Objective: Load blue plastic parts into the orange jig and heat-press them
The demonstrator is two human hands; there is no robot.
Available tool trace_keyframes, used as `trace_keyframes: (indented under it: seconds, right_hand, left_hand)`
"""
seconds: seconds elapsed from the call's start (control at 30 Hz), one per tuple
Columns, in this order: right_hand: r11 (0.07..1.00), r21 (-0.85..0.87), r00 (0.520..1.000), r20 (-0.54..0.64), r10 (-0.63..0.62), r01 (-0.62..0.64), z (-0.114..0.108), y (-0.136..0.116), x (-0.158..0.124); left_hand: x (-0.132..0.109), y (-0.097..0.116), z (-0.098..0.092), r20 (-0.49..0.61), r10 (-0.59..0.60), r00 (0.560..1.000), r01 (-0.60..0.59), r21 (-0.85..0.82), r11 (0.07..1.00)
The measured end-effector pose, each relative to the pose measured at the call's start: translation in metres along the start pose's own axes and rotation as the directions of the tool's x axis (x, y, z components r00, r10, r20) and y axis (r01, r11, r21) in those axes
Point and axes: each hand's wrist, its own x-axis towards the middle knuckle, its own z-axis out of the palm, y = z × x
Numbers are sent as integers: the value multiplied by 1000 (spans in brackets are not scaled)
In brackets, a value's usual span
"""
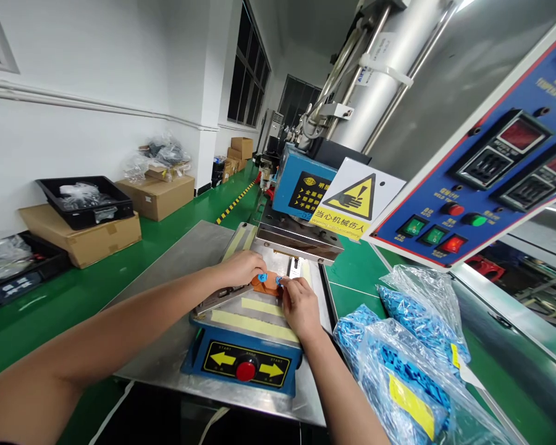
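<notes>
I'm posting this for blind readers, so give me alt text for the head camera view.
A person's left hand and right hand have their fingertips at small blue pieces on an orange piece, in front of a press. A warning sign hangs above; clear bags of blue parts lie at right.

Left hand (243, 268) curled, right hand (302, 308) pinching

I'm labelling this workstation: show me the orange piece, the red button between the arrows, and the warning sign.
Orange piece (270, 283), head view: middle of its top.
Red button (246, 371), head view: cap centre.
Warning sign (354, 198), head view: its yellow triangle.
</notes>
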Motion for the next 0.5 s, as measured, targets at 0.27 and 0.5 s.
trace_keyframes:
  seconds: [0.27, 0.5]
  right_hand:
    - [982, 155, 992, -58, 114, -104, 0, 0, -1]
    - [958, 234, 978, -79, 191, -168, 3, 3, -2]
  left_hand:
    - [-4, 0, -1, 13, 37, 999, -38, 75, 996]
    - [0, 3, -6, 32, -53, 998, 52, 16, 999]
